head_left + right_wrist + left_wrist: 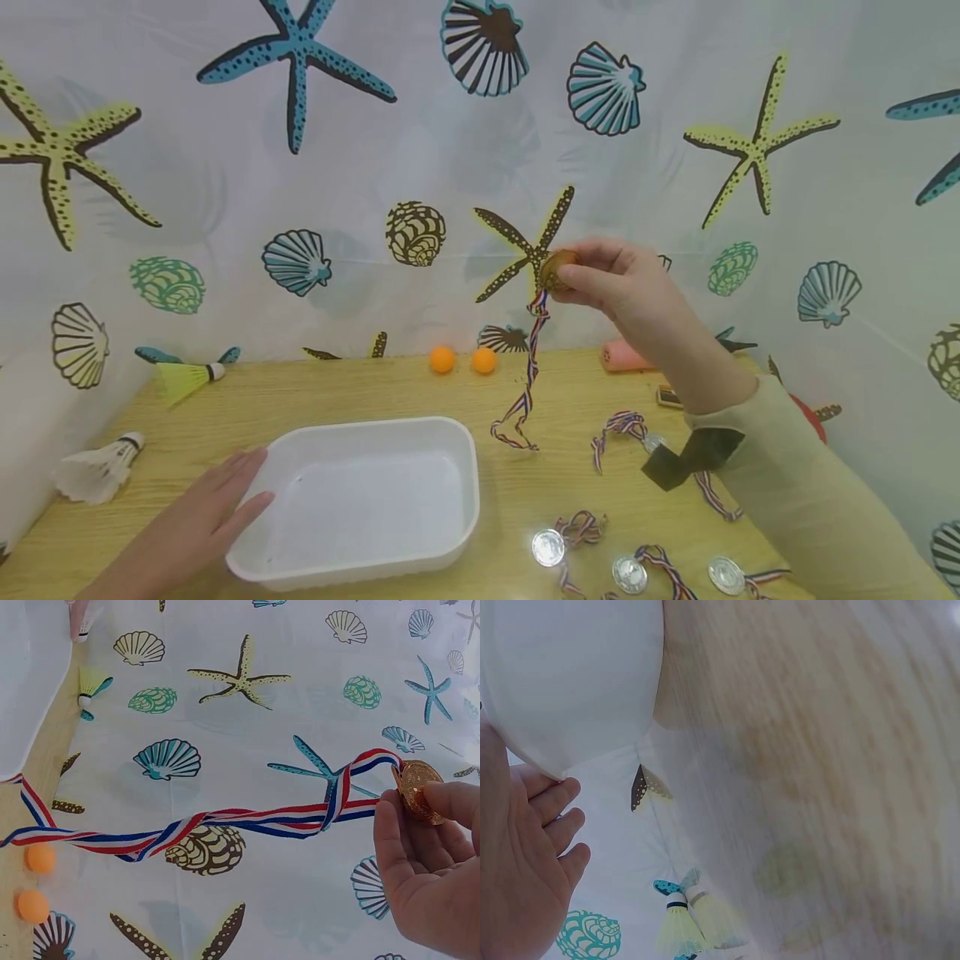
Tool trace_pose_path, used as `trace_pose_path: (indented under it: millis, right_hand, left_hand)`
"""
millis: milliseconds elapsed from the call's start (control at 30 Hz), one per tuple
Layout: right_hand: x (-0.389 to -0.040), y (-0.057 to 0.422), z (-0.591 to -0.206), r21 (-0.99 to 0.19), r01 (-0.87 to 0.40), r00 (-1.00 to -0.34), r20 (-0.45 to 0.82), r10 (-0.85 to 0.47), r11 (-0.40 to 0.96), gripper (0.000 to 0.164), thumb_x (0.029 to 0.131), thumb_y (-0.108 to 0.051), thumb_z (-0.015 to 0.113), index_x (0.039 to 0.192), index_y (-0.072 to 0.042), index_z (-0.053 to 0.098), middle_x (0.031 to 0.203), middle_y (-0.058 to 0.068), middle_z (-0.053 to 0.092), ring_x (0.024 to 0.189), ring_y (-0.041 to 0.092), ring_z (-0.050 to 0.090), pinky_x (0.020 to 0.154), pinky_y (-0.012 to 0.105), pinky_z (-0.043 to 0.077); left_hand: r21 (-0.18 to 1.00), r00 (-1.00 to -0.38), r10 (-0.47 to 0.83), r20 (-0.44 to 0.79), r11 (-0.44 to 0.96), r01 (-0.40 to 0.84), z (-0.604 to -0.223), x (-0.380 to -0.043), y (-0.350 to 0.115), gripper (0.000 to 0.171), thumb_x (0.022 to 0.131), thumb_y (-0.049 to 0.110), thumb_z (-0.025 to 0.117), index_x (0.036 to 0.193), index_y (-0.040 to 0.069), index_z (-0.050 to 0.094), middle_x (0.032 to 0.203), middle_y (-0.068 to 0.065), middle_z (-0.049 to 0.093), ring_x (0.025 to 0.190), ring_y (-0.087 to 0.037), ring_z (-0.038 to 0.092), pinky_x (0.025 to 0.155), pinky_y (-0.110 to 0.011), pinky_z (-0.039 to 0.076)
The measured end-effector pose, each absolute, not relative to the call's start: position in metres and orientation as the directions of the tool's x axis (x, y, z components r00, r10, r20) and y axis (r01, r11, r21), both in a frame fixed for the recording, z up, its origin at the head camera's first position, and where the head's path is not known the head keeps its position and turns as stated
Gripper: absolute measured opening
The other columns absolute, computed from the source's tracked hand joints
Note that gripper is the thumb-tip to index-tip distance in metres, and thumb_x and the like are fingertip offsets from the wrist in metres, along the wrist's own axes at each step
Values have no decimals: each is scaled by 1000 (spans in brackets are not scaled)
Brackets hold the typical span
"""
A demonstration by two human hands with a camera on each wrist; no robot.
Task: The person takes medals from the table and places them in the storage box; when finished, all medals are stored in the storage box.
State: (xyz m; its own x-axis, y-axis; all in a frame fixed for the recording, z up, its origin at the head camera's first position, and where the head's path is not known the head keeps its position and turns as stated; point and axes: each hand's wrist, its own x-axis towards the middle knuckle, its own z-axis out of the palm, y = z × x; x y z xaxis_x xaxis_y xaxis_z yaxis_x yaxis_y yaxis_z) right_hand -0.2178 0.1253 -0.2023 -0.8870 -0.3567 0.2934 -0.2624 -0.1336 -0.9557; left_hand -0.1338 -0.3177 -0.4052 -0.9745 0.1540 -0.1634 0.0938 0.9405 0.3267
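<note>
1. One gold medal point(551, 268) is pinched in the right hand point(618, 283) above the worktop point(330, 400), its ribbon point(533, 358) dangling.
2. The left hand point(197, 517), fingers extended, touches the white tray point(367, 500) at its left rim.
3. Silver medals point(548, 547) lie right of it.

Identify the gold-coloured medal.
The raised medal pinched in the right hand, its striped ribbon hanging below; the other medals in view are silver and lie on the table.
</note>
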Motion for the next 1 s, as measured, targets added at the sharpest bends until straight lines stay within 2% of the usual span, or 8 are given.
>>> trace_pose_path:
  millis: [200,300,500,700,1000]
  right_hand:
    - [-221,110,-180,-927,-324,-859,372,-353,-188,13,90,5,54,95,-1,64,90,9,63,79,20,62,81,30,52]
    - [-221,101,-169,-924,-330,-852,380,-360,-193,13,89,4,55,100,5,62,90,11,63,80,20,62,82,30,51]
    - [-221,77,-152,-929,-325,-846,370,-384,-179,25,89,3,55,112,12,57,99,18,61,82,22,63,82,32,51]
    - [-221,48,-148,-923,-351,-798,383,-465,-158,28,92,2,50,118,13,54,106,20,58,85,24,61,85,32,50]
    - [-222,-9,-158,-942,-275,-764,335,-551,-191,27,93,0,50,118,10,55,106,18,60,89,26,61,83,30,51]
  left_hand:
    - [325,-977,154,-150,941,99,-404,-132,-317,85,91,63,31,143,-3,23,142,-32,23,126,-52,21,94,-69,21]
    - [319,-979,168,-117,940,124,-404,-131,-316,82,92,61,32,143,-3,24,142,-31,24,126,-50,22,95,-68,21]
    - [300,-978,187,-89,942,153,-404,-131,-317,80,93,59,33,142,-5,25,143,-30,25,127,-49,24,97,-66,21]
    - [288,-981,182,-71,945,155,-404,-129,-317,79,93,58,32,142,-3,26,143,-28,26,127,-48,24,98,-65,21]
    - [240,-981,196,-5,952,190,-401,-124,-314,73,96,52,33,140,-5,32,141,-27,30,128,-45,26,100,-61,23]
